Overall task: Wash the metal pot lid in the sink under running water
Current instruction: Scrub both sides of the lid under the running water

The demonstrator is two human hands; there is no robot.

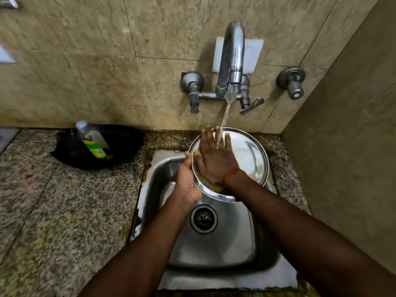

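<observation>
The round metal pot lid [246, 155] is tilted over the back of the steel sink [214, 249], its inner face toward me. My left hand [187, 181] grips the lid's left rim from below. Spread flat on the lid's face is my right hand [214, 156], fingers apart, a red thread around the wrist. Water [225, 116] runs from the curved tap [233, 52] and lands on my right hand's fingers and the lid. Yellowish residue sits at the lid's lower edge.
A black bowl [120, 144] with a green-labelled soap bottle [94, 140] stands on the speckled granite counter [53, 211] left of the sink. Tap valves [194, 91] and a separate knob [292, 82] stick out of the tiled wall. A side wall closes the right.
</observation>
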